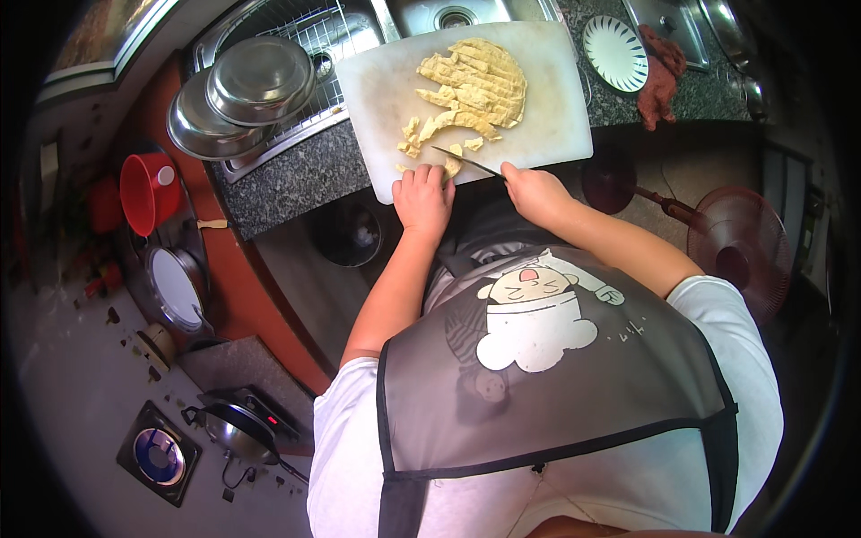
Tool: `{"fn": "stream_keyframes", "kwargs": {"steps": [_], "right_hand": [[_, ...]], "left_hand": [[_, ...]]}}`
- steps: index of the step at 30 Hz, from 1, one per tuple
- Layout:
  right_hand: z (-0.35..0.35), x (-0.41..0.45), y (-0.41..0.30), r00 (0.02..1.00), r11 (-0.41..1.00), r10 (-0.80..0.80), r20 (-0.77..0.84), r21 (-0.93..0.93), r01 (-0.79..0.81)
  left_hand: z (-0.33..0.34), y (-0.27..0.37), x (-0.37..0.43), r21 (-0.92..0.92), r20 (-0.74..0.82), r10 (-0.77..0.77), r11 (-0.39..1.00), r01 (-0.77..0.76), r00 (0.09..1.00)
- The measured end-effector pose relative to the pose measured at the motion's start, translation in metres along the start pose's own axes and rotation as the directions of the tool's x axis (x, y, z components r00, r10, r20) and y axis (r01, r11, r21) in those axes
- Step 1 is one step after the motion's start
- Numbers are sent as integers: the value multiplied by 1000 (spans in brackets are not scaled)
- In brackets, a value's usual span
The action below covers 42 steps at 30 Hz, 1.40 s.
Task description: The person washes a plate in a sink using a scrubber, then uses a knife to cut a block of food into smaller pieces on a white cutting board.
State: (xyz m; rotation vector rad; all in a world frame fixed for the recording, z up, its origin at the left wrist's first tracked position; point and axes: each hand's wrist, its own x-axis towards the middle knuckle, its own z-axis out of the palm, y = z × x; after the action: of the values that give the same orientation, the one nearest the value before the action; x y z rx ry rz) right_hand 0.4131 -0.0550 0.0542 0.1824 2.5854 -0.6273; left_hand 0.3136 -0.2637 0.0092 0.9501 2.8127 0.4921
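Observation:
A white plastic cutting board (377,101) lies across the sink's front edge. On it rests a pile of pale yellow, wrinkled food strips (481,81), with small cut pieces (410,138) at its lower left. My right hand (535,191) grips a knife (469,161) by its handle, the blade pointing left over the board. The fingers of my left hand (425,195) press on the near edge of the board, holding a yellow strip (453,165) beside the blade. The exact kind of food cannot be told.
Two upturned steel bowls (261,81) sit over a wire dish rack (316,33) at the left. A fluted white plate (615,54) and a reddish cloth (659,84) lie on the granite counter at the right. Below stand a black bin (346,232) and a fan (738,252).

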Motion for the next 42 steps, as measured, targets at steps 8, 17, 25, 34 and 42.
{"fn": "stream_keyframes", "kwargs": {"steps": [8, 17, 25, 34, 42], "right_hand": [[-16, -14, 11, 960, 989, -91, -264, 84, 117], [-33, -18, 5, 998, 997, -68, 19, -42, 68], [-5, 22, 5, 995, 994, -101, -18, -35, 101], [-39, -15, 5, 985, 984, -173, -12, -42, 172], [1, 21, 0, 986, 984, -151, 76, -88, 157]], "left_hand": [[-2, 6, 1, -113, -99, -28, 993, 17, 995], [2, 4, -4, -24, -72, -44, 999, 43, 996], [5, 2, -17, -15, -85, -68, 998, 67, 994], [12, 0, -23, -36, -88, -143, 990, 140, 986], [13, 2, -21, -42, -74, -169, 985, 166, 983]]}}
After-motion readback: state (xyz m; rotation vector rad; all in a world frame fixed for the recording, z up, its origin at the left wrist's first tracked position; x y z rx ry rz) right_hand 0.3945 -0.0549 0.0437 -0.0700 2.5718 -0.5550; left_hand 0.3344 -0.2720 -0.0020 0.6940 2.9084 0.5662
